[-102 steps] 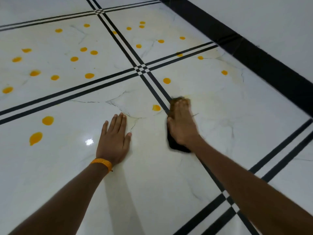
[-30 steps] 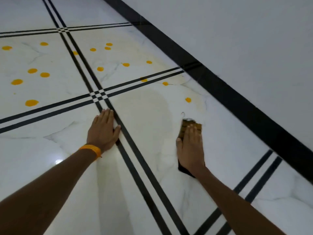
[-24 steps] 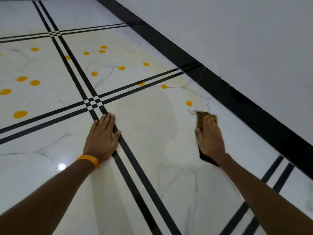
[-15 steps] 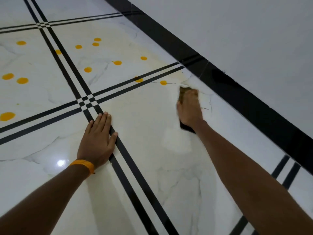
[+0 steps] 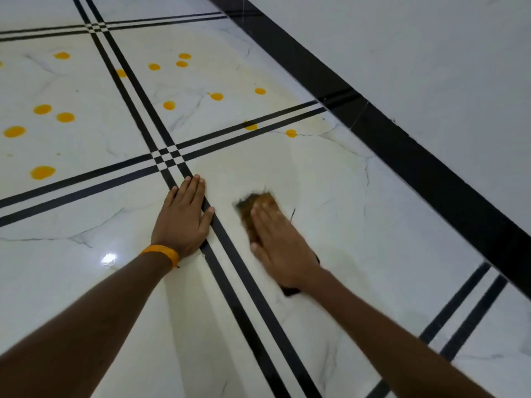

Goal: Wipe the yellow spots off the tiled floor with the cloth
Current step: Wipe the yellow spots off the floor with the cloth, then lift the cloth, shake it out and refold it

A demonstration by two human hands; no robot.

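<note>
From my remote seat I see the right hand (image 5: 280,248) lying flat, fingers stretched out, pressing the dark, brown-stained cloth (image 5: 248,214) onto the glossy white marble-look tiled floor (image 5: 359,239). It grips nothing, though hand and cloth are motion-blurred. The cloth sits on the near tile, just right of the double black inlay lines (image 5: 253,305). The left hand (image 5: 182,216) (orange band (image 5: 161,252) at its wrist) is spread open, palm down across those lines, holding nothing. The round yellow spots (image 5: 291,133) lie farther out, mostly on tiles beyond the line crossing. A black skirting strip (image 5: 402,153) runs below the pale wall (image 5: 431,67) at right.
</note>
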